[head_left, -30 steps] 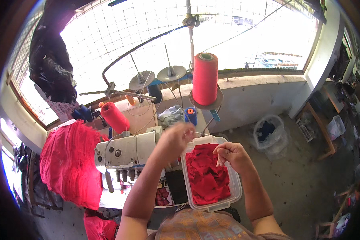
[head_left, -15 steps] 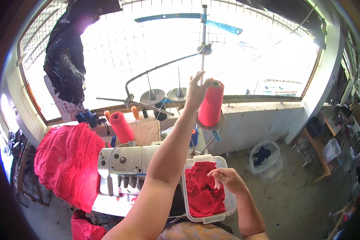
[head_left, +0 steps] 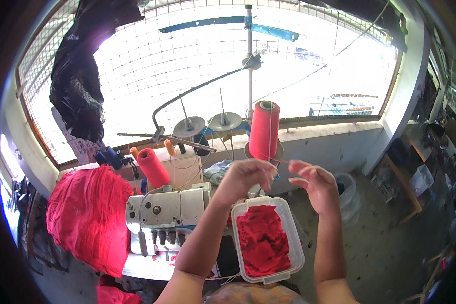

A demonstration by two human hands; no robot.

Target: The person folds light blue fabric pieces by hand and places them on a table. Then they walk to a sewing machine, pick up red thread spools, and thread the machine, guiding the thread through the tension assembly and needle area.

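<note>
A red thread runs across the gap between my hands, just below a tall red thread cone. My left hand is curled, slightly blurred, and appears to pinch the thread; its fingertips are partly hidden. The thread reaches the fingertips of my right hand, whose fingers are bent and whose thumb sits a little apart below. Beneath both hands stands a clear plastic tub with red fabric pieces in it. Left of it is a pale sewing machine.
A large heap of red fabric lies left of the machine. Another red cone leans behind it. The thread stand's pole rises before the meshed window, beside two bare spool discs. A plastic bag stands on the floor at right.
My left hand has come down from the top of the red cone. My right hand has risen from over the tub toward it, and a thread now shows between them.
</note>
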